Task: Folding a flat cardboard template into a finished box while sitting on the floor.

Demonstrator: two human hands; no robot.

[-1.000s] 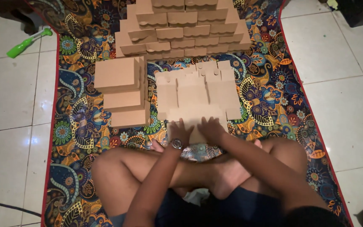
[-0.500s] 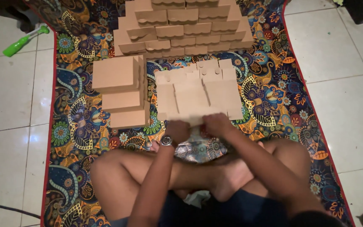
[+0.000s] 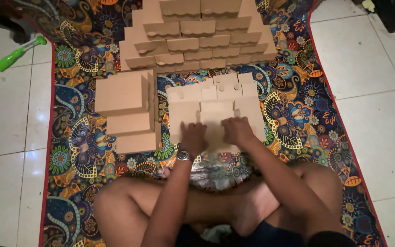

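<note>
I sit cross-legged on a patterned mat (image 3: 298, 105). In front of my knees lies a flat brown cardboard cut-out sheet (image 3: 213, 103) with tabs along its far edge. My left hand (image 3: 193, 138), a watch on its wrist, and my right hand (image 3: 237, 131) both rest side by side on the near part of this sheet, fingers curled down against it. Whether the fingers grip the sheet's edge cannot be told.
A stack of folded cardboard boxes (image 3: 129, 110) stands left of the sheet. A large pile of finished boxes (image 3: 197, 34) rises at the far end of the mat. A green-handled tool (image 3: 17, 54) lies on the white tiled floor (image 3: 5, 119) at left.
Both hands have moved forward from the near edge onto the cardboard sheet. The view has shifted slightly closer to the pile.
</note>
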